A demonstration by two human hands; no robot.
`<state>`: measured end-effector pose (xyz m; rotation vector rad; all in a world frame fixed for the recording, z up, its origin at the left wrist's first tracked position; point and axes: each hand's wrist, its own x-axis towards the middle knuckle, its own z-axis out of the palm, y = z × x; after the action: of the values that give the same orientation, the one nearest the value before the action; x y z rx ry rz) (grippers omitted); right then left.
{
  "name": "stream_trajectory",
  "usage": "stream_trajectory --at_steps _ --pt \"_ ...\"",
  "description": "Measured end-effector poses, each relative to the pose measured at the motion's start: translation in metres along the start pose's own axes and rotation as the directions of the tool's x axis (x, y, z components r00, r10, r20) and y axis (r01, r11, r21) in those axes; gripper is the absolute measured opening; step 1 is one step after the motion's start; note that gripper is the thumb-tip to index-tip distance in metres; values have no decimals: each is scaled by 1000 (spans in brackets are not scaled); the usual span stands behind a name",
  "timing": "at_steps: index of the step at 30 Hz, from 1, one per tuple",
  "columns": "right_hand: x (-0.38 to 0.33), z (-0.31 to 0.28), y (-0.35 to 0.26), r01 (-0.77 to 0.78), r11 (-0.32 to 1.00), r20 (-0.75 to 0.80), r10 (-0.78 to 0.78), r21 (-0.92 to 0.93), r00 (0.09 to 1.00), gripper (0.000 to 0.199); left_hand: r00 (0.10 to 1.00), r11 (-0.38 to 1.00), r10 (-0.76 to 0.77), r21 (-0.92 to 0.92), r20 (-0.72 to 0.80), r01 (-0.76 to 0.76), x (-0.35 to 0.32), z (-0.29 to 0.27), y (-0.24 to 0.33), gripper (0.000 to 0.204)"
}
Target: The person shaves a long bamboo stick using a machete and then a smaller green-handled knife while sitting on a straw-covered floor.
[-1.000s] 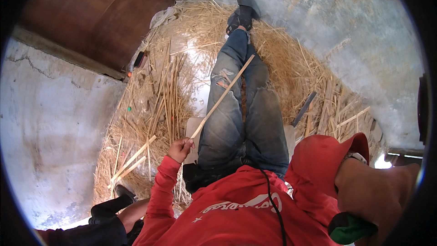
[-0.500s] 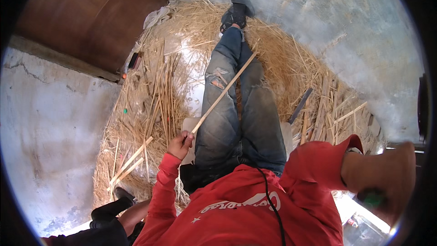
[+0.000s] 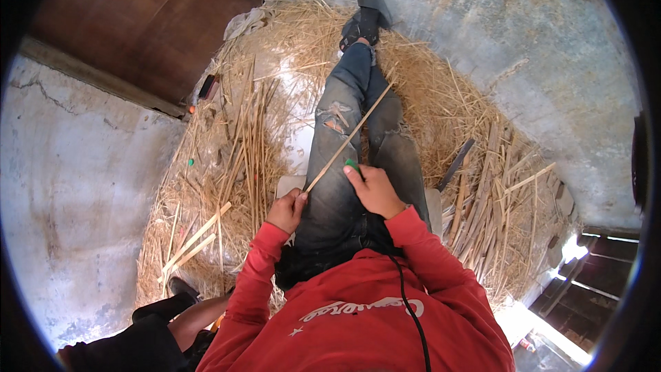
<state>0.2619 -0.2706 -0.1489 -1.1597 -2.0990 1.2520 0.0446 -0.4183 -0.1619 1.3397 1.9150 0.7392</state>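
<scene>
My left hand [image 3: 286, 211] is closed around the near end of a long, thin bamboo strip [image 3: 352, 138]. The strip slants up and to the right across my jeans [image 3: 332, 196], its far end beside my lower legs. Over my right thigh, to the right of the strip, my right hand [image 3: 377, 194] is closed on a small green object [image 3: 352, 164]. Only a bit of green shows past the thumb and fingers, so its kind is hidden. The green object is close to the strip; I cannot tell whether they touch.
Long strips [image 3: 251, 141] lie on the shavings to the left. At the right are a dark flat bar [image 3: 456, 164] and a pile of split pieces [image 3: 482, 196]. Another person's leg [image 3: 189, 324] reaches in at lower left. Walls [image 3: 523, 41] curve around the far side.
My right hand has come down from the far right, where it was raised and blurred, to over my lap. My left hand still holds the strip and has shifted slightly right.
</scene>
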Motion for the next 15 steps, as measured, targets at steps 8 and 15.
stream_trajectory --at_steps 8,15 --pt "3 34 2 -38 976 87 58 -215 995 59 1000 1000 20 3 -19 -20 2 2 14 31" --pt "-5 31 4 -46 965 119 79 -259 990 58 1000 1000 16 19 -3 -16 4 7 15 28"
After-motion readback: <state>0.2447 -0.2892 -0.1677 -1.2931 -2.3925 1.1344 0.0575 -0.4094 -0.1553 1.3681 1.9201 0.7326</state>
